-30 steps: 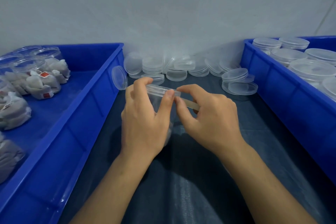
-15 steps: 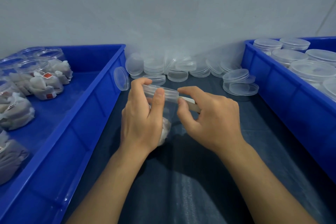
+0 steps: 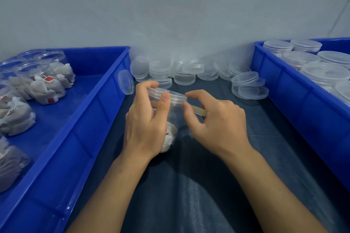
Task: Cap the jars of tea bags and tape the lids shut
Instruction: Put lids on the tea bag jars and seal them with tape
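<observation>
Jar (image 3: 170, 113) has tipped further toward the left over the last second, lid (image 3: 166, 94) on. Left hand (image 3: 147, 125) grips it, fingers curled round the rim; right hand (image 3: 214, 119) pinches tape strip (image 3: 198, 110) at the lid edge. Taping likely underway. Dark cloth surface (image 3: 198, 185), blue bins (image 3: 79, 138) either side, spare lids (image 3: 250, 89) behind, grey wall.

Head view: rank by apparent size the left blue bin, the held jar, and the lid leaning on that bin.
1. left blue bin
2. held jar, gripped by the left hand
3. leaning lid

The jar is partly hidden by the hand, but the order is clear.
</observation>
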